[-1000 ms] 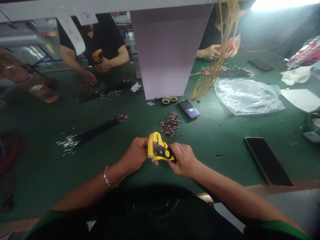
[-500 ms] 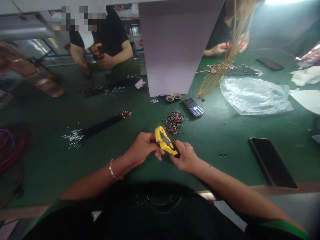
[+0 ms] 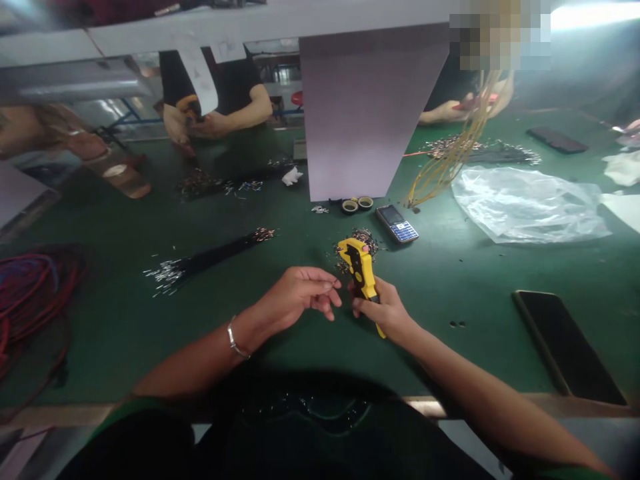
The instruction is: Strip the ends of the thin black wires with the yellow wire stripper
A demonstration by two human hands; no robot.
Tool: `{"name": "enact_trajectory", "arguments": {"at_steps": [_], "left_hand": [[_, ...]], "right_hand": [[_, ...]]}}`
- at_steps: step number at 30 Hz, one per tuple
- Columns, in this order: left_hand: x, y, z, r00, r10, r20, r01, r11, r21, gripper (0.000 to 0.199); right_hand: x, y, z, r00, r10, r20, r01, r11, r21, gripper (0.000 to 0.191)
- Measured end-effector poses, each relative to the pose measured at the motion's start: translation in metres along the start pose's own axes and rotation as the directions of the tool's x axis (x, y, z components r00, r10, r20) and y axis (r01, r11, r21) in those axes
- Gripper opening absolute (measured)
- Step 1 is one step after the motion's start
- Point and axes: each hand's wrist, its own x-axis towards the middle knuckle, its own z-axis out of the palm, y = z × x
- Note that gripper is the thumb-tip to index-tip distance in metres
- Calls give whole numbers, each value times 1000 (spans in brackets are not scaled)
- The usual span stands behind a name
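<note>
My right hand is wrapped round the handles of a yellow and black wire stripper, its head pointing up and away from me. Behind that head, partly hidden, lies a pile of tiny copper-coloured and black pieces. Left of the tool, my left hand is held above the table with thumb and forefinger pinched together and the other fingers loosely curled. A thin dark thing seems to be in the pinch, too small to name. Farther left lies a bundle of black wires with silvery tips at one end and copper-coloured tips at the other.
On the green table lie a keypad phone, tape rolls, a clear plastic bag and a dark smartphone. Red cables are coiled at left. An upright panel stands ahead; co-workers' hands work beyond it. Yellow wires hang right.
The wire stripper has swung more upright and away from my left hand, which was at its head before. The hands are now apart. The whole view has shifted slightly.
</note>
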Motion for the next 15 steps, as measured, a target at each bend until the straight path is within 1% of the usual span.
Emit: {"name": "enact_trajectory", "arguments": {"at_steps": [3,8,12,15], "left_hand": [[-1,2,0,1000,13,-2,-13,1000,1,15],[-1,3,-1,1000,18,5,-18,1000,0,14],[1,2,-2,1000,22,-4,-22,1000,2,15],[1,0,-2,1000,27,0,-27,1000,-8,16]], "right_hand": [[2,0,-2,1000,-16,27,14,998,54,23],[2,3,-3,999,-39,30,37,997,74,24],[2,1,-3,996,-59,61,54,995,82,24],[2,-1,-2,995,-46,84,36,993,108,23]]}}
